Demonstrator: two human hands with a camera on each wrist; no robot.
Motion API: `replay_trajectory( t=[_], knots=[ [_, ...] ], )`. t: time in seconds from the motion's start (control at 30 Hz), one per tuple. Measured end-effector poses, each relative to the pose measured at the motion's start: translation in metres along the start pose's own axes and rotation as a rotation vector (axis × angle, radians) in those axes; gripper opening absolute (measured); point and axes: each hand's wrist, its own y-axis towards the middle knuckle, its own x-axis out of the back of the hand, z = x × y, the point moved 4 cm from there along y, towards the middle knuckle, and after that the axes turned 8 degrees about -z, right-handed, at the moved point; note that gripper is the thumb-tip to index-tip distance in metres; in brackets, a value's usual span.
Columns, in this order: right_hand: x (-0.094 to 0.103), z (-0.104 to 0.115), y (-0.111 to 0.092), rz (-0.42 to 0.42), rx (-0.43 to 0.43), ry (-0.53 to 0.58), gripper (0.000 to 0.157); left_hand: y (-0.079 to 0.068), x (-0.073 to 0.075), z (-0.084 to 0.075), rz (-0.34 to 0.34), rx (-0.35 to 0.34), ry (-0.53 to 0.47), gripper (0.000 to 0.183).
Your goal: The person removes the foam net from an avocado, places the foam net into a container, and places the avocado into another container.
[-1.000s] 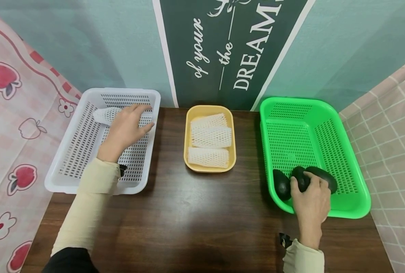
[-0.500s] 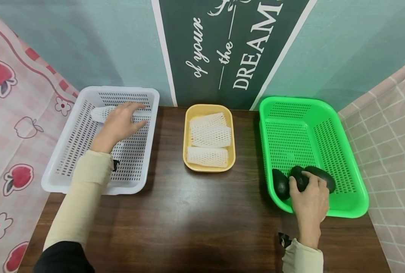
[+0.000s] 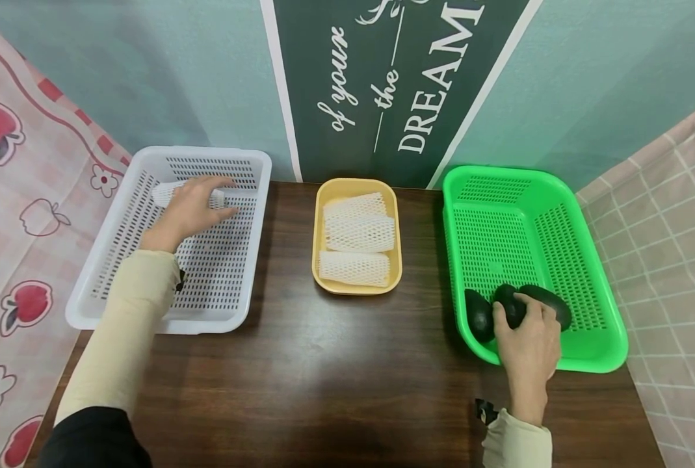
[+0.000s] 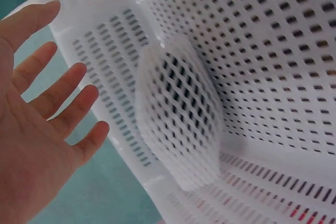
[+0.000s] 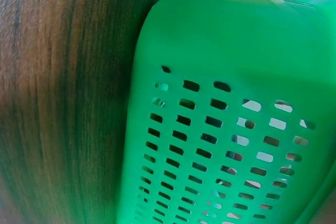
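Observation:
My left hand hovers with spread fingers over the white basket, holding nothing. Beside it, in the left wrist view, a dark fruit in a white foam net sleeve lies against the basket's corner. At the green basket, my right hand grips the middle black avocado between thumb and fingers. One avocado lies left of it, another right of it, partly behind my fingers. The right wrist view has only the green basket's perforated side, with the hand hidden.
Between the baskets stands a small yellow tray holding several white foam net sleeves. A brown wooden table carries everything. A wall with printed lettering rises behind, and patterned cloths hang at both sides.
My left hand has drawn back leftward within the white basket, away from its right rim, fingers still spread. My right hand stays in place on the avocado.

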Motion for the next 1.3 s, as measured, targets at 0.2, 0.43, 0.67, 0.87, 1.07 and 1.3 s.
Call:
replay_trajectory(
  t=[0.2, 0.43, 0.67, 0.87, 1.07, 1.3],
  knots=[
    [0.000, -0.001, -0.001, -0.012, 0.009, 0.003, 0.051, 0.001, -0.003, 0.010, -0.015, -0.001, 0.002, 0.056],
    [-0.002, -0.001, -0.001, -0.012, 0.022, 0.000, 0.052, 0.002, -0.009, 0.024, -0.012, 0.063, -0.004, 0.054],
    [-0.002, -0.002, -0.001, -0.012, 0.021, 0.000, 0.052, 0.003, -0.011, 0.038, -0.016, 0.118, 0.011, 0.052],
    [-0.002, -0.002, 0.000, -0.020, 0.029, 0.004, 0.051, 0.006, -0.010, 0.049, -0.026, 0.125, 0.045, 0.051],
    [-0.002, -0.002, 0.000, -0.018, 0.029, 0.006, 0.051, 0.003, -0.016, 0.063, -0.025, 0.170, 0.028, 0.056],
    [-0.004, -0.001, 0.000, -0.012, 0.023, 0.006, 0.051, 0.004, -0.021, 0.071, -0.051, 0.179, 0.009, 0.059]
  ],
)
